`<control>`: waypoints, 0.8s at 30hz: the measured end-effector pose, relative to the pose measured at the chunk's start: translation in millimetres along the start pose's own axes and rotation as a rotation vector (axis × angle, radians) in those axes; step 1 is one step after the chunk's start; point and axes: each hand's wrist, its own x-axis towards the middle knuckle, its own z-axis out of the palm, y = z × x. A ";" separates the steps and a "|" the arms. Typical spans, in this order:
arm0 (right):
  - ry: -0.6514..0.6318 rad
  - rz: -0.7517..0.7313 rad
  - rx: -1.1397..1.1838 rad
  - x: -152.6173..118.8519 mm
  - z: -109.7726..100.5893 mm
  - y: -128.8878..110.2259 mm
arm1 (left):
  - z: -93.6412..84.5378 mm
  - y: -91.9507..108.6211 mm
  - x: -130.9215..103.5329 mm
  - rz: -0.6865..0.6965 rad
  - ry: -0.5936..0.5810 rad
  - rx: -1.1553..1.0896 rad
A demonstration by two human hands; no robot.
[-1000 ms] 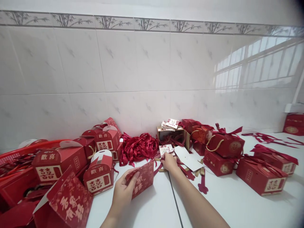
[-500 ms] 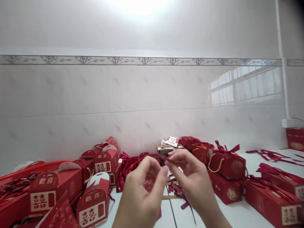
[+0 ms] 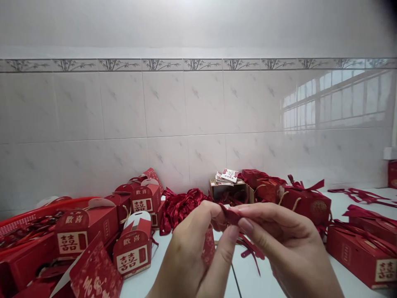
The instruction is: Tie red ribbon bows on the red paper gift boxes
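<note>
Close together at lower centre, my two hands work on a dark red ribbon [image 3: 232, 215]. My right hand [image 3: 287, 244] pinches the ribbon between thumb and fingertips. My left hand [image 3: 198, 248] is curled, and the ribbon runs to its bent index finger; the inner fingers are partly hidden. Behind my left hand, part of a red printed card or box [image 3: 209, 248] shows. Loose ribbon pieces [image 3: 252, 250] lie on the white table [image 3: 221, 285] behind my right hand. A heap of crumpled dark red ribbons [image 3: 182, 205] sits just beyond my hands.
At left stand several red gift boxes [image 3: 132, 248] and a red plastic basket [image 3: 27, 217] of small items. An open carton [image 3: 228, 191] with white cards [image 3: 229, 175] on top stands by the tiled wall [image 3: 167, 107]. More ribbon-tied boxes [image 3: 356, 252] line the right.
My hands have come closer together, with the ribbon now stretched between their fingertips. The view has shifted, so the surroundings sit slightly farther right and higher.
</note>
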 end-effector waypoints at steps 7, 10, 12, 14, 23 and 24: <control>-0.010 -0.028 -0.123 -1.0 -3.7 -2.8 | -1.7 2.1 4.1 -0.001 0.006 -0.163; -0.130 -0.159 -0.219 1.1 -14.0 -2.1 | -3.1 5.2 4.2 -0.047 -0.089 -0.235; -0.310 -0.225 -0.277 4.2 -22.4 -3.0 | -4.0 5.9 3.9 -0.087 -0.148 -0.252; -0.452 -0.250 -0.291 7.9 -29.9 -5.2 | -4.8 5.6 3.7 -0.137 -0.190 -0.256; -0.518 -0.179 -0.308 9.5 -38.0 -13.1 | -10.6 6.4 1.0 -0.341 -0.402 -0.289; -0.539 -0.165 -0.305 8.6 -37.8 -13.3 | -11.6 6.3 0.1 -0.373 -0.424 -0.297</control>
